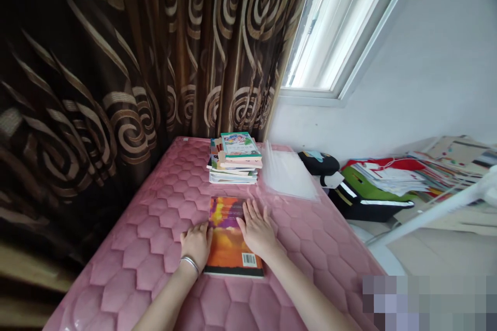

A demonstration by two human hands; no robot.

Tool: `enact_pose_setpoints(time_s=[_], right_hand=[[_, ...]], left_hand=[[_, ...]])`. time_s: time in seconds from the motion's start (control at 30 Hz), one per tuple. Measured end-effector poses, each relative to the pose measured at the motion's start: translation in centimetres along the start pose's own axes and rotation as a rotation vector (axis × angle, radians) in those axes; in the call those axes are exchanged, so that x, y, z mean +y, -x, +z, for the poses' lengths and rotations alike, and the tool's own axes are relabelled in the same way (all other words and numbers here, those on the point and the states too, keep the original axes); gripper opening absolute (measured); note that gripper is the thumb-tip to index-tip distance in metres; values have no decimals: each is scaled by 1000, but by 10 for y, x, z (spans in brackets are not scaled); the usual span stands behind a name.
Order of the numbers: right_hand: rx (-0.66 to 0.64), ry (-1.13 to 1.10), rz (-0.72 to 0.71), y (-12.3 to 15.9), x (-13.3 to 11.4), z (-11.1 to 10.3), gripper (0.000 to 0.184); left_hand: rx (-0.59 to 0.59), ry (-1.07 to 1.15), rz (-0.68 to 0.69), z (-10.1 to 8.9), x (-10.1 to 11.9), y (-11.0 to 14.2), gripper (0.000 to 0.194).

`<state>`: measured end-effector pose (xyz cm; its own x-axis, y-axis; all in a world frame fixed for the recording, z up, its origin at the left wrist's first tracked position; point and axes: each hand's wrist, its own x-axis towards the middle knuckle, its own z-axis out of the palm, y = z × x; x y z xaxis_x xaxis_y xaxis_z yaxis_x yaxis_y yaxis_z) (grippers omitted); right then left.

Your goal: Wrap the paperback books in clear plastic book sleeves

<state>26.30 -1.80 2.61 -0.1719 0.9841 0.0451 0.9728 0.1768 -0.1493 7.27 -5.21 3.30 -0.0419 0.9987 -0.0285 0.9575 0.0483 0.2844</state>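
Note:
A book (227,240) with an orange and purple back cover lies flat on the pink quilted surface, its barcode at the lower right. My left hand (195,244), wearing a silver bracelet, rests along the book's left edge with the fingers slightly bent and not wrapped round it. Spread fingers of my right hand (256,228) lie flat across the cover's right side. Beyond the book stands a stack of books (235,163), topped by a green-edged one. To the right of that stack are clear plastic sheets (289,173).
A patterned brown curtain (194,46) hangs along the left and back. At the right are a black pouch (319,163), a green and black bag (368,194), piled papers (392,178) and a white tubular frame (430,217). A window (330,26) is above.

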Motion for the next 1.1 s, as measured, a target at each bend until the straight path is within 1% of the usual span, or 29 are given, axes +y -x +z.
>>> enact_pose_setpoints(time_s=[0.03, 0.1, 0.17, 0.23, 0.3, 0.33, 0.4, 0.53, 0.6, 0.67, 0.77, 0.87, 0.93, 1.0, 1.1], right_hand=[[6, 0, -7, 7, -4, 1, 65], [14, -34, -41, 22, -21, 7, 67], [34, -99, -129, 37, -45, 13, 65], [60, -149, -251, 49, -67, 18, 61], [96, -175, -299, 58, -80, 20, 58], [107, -178, -309, 62, -82, 20, 58], [114, -165, -308, 70, -76, 19, 60], [107, -121, -257, 94, -47, 21, 64], [78, -104, -229, 105, -34, 21, 63], [42, -100, -221, 110, -25, 20, 62], [0, -124, -268, 100, -18, 14, 62], [-62, -140, -318, 67, -8, 4, 63], [-100, -123, -294, 37, 0, -3, 67], [-106, -92, -246, 9, 7, -9, 69], [-110, -49, -161, -20, 7, -13, 69]], left_hand=[[-3, 3, 5, 0, 0, -1, 38], [-1, -2, 12, 0, 0, -2, 38], [4, -19, 10, 1, -1, -2, 39], [-3, -28, 17, 2, -2, -2, 39], [-8, -25, 33, 2, -3, -2, 39], [-10, -23, 36, 2, -3, -2, 39], [-6, -23, 30, 1, -3, -2, 39], [0, -19, 4, 1, -1, -2, 38], [-5, -17, 3, 1, -1, -2, 38], [-9, -17, 9, 0, -1, -2, 37], [-12, -12, 18, -1, -2, -3, 37], [-13, 9, 17, 0, -3, -4, 38], [-10, 17, 13, 1, -4, -4, 37], [-4, 22, 14, 3, -4, -4, 37], [1, 31, 13, 3, -4, -4, 36]])
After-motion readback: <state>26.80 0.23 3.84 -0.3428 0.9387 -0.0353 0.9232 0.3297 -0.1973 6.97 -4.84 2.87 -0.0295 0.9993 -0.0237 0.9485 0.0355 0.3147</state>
